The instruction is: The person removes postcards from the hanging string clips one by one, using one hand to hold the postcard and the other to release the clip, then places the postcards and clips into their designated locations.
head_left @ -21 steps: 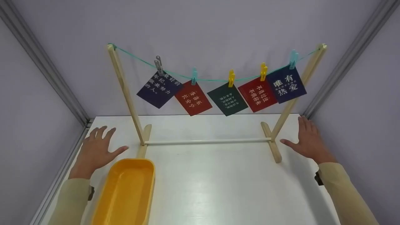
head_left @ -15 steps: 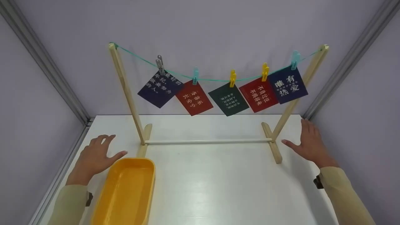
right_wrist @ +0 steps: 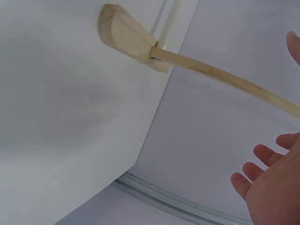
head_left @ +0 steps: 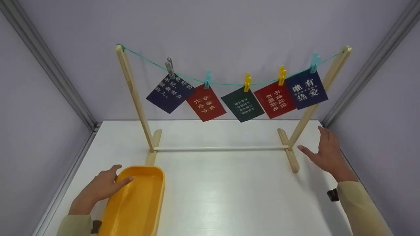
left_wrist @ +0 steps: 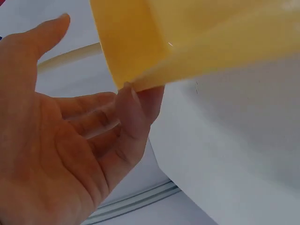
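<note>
My left hand (head_left: 98, 188) is at the far left corner of a yellow tray (head_left: 139, 203), thumb over the inside, fingers outside. In the left wrist view its bent fingertips overlap the tray corner (left_wrist: 133, 42), while the thumb stands well apart. My right hand (head_left: 328, 155) is held to the right of a wooden rack's right post (head_left: 305, 118), fingers spread and holding nothing. Along the rack's green string (head_left: 226, 84) hang a navy card (head_left: 170, 95), a red card (head_left: 206, 103), a green card (head_left: 242, 105), another red card (head_left: 275, 100) and another navy card (head_left: 306, 90).
Clips pin the cards: a grey one (head_left: 170, 69), light blue ones and yellow ones (head_left: 247, 82). A white rod (head_left: 220, 148) joins the rack's feet on the white table (head_left: 223, 193). Pale walls with metal edge strips (head_left: 65, 82) enclose the table.
My left hand has come down and back toward me, from beside the rack's left post to the tray's corner. The right hand stays nearly in place, spread; the view has shifted slightly.
</note>
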